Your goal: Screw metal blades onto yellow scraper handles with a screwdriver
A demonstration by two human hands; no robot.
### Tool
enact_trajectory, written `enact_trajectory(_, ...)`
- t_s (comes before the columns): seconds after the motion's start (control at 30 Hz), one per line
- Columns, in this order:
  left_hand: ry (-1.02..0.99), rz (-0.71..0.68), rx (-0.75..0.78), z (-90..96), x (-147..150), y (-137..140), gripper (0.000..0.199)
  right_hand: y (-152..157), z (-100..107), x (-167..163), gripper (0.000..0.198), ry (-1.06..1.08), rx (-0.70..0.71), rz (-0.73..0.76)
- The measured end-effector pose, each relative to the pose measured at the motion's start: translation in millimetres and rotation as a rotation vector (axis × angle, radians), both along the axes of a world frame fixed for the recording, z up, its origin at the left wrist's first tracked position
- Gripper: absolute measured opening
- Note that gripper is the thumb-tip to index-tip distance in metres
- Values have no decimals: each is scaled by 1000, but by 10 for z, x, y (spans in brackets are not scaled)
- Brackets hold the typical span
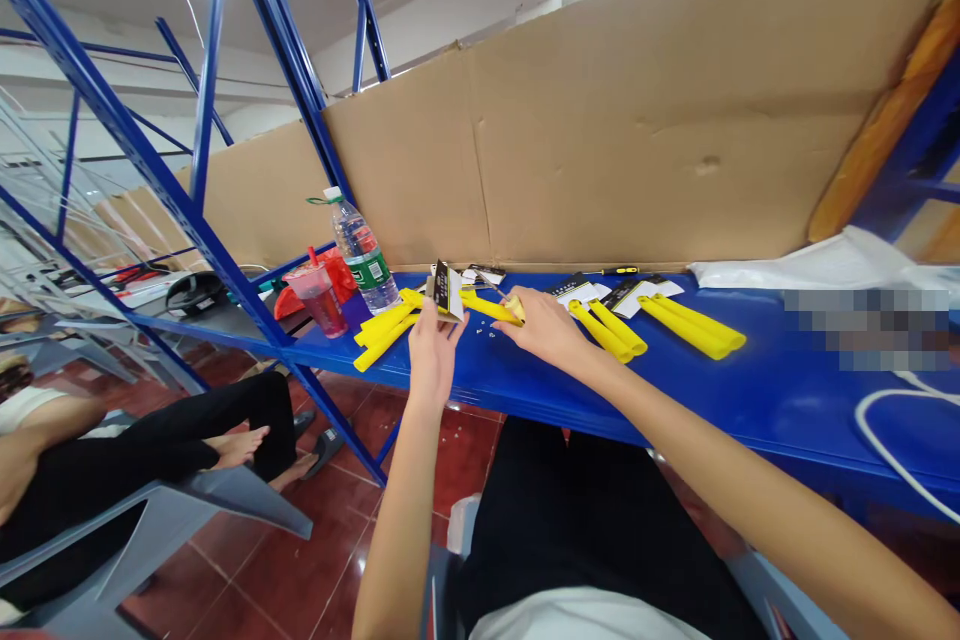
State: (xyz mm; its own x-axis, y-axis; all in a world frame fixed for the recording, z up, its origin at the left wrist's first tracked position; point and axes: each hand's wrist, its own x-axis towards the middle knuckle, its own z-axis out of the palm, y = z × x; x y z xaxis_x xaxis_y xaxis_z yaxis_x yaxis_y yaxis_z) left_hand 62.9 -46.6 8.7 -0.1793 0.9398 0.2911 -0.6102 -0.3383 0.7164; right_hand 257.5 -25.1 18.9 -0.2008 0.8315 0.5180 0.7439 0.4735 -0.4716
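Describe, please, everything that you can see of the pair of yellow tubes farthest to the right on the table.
The yellow tubes look like smooth, slightly shiny plastic. They lie unheld, side by side on the blue table, their round open ends pointing right and toward the near edge. Their other ends look narrower and lie against or over a black and white card; I cannot tell which.
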Motion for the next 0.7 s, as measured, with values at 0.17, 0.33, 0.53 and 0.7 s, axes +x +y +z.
enact_trajectory(0.17,66,-86,-33,-303,337,132,30,-339,-72,432,25,-161,-112,-141)
enact_trajectory(0.33,363,-185,-69,-431,712,586,28,-476,-83,854,30,-309,-238,-265)
enact_trajectory(0.53,723,-305,-77,-356,1299,1232,5,-456,-94,1268,38,-394,-283,-382)
enact_trajectory(0.7,774,-286,-51,-433,1687,1432,20,-482,-196,1513,38,-396,-226,-390)
